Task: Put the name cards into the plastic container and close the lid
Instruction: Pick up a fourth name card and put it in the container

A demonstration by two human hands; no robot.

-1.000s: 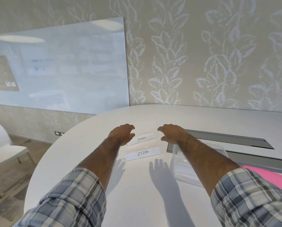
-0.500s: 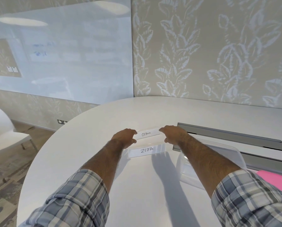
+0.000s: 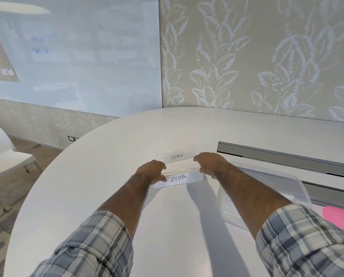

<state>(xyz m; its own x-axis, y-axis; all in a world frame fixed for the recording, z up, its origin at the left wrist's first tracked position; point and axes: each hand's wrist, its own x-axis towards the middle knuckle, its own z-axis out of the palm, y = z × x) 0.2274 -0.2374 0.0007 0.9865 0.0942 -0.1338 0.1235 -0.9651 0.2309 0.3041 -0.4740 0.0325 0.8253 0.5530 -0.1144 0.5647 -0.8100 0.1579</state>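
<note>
Two clear-framed name cards stand on the white table (image 3: 107,176). The far one reads OSTRICH (image 3: 178,156), the near one ZEBRA (image 3: 179,179). My left hand (image 3: 152,170) curls around the OSTRICH card's left end, with its thumb against the ZEBRA card's left end. My right hand (image 3: 210,162) pinches the OSTRICH card's right end. Just right of the cards sits the clear plastic container (image 3: 283,183), open and partly hidden under my right forearm. A pink lid (image 3: 341,217) lies at the right edge beside it.
Two grey cable channels (image 3: 287,159) run across the table behind the container. A white chair (image 3: 5,156) stands on the floor to the left. A patterned wall and a whiteboard (image 3: 77,56) rise behind the table's curved far edge.
Both hands moved forward and closed in on the two ends of the OSTRICH card. The camera came nearer and tilted, so the cards look larger.
</note>
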